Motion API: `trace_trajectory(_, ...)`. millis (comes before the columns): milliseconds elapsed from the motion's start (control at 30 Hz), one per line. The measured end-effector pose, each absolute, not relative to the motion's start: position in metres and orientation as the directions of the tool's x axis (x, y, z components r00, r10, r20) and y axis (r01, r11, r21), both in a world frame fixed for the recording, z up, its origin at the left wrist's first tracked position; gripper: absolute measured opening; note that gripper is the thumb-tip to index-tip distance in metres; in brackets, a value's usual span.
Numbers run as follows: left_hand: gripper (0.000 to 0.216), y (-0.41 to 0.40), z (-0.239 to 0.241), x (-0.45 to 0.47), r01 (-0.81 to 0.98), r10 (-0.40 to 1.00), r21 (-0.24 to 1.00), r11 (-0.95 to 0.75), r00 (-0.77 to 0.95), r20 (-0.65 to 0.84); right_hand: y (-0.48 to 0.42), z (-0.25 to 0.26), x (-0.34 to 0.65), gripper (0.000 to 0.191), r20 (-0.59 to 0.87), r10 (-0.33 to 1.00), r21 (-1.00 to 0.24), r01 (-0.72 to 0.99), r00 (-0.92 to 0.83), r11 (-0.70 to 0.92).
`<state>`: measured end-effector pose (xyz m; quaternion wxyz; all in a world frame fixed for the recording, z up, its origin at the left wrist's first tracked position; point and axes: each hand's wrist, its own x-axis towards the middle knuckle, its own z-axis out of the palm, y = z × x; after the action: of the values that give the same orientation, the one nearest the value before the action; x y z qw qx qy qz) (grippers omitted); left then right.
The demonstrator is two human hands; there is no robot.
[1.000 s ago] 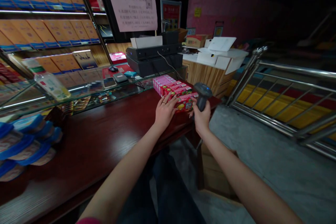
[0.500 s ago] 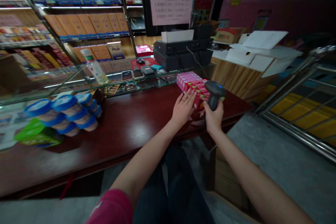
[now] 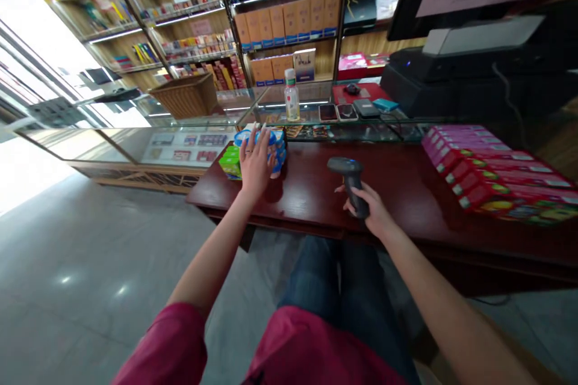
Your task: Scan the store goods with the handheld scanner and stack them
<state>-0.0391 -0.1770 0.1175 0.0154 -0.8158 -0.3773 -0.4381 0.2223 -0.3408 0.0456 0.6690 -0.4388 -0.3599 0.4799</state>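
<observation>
Gripping the scanner (image 3: 350,183) by its handle, my right hand (image 3: 372,212) rests on the counter (image 3: 311,192), so the head stands raised. My left hand (image 3: 253,162), open with fingers spread, covers the tubs (image 3: 276,143) at the counter's left end, apparently steadying them. Boxes (image 3: 478,174) lie well apart, right.

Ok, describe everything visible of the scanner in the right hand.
The scanner is a dark grey, pistol-shaped handheld, plastic by its look, with a rounded head on an angled grip. It stands nearly upright, head tipped to the left, above the dark red counter. The right hand wraps the lower grip; whether its foot rests on the counter cannot be told.
</observation>
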Motion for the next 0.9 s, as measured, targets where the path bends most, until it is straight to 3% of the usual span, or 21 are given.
trace_trajectory(267,0.052,-0.131,0.121,-0.067,0.625,0.623,0.283,-0.727,0.428,0.655,-0.325,0.026,0.212,0.04,0.012,0.986,-0.944,-0.324,0.169,0.067)
trace_trajectory(467,0.035,-0.117,0.126,-0.065,0.576,0.6,0.295,-0.763,0.458,0.656,-0.325,0.025,0.213,0.038,-0.038,0.958,-0.928,-0.367,0.284,0.072)
trace_trajectory(567,0.037,-0.124,0.129,-0.057,0.51,0.574,0.331,-0.794,0.45,0.684,-0.326,0.028,0.215,0.033,-0.024,0.952,-0.922,-0.374,0.306,0.097)
trace_trajectory(700,0.041,-0.148,0.108,-0.017,0.388,0.591,0.453,-0.803,0.415,0.692,-0.337,0.028,0.233,0.038,-0.008,0.944,-0.927,-0.357,0.328,0.116)
trace_trajectory(900,0.041,-0.169,0.034,0.062,0.28,0.765,0.723,-0.632,0.373,0.525,-0.357,0.018,0.266,0.047,-0.031,0.924,-0.95,-0.299,0.381,0.092)
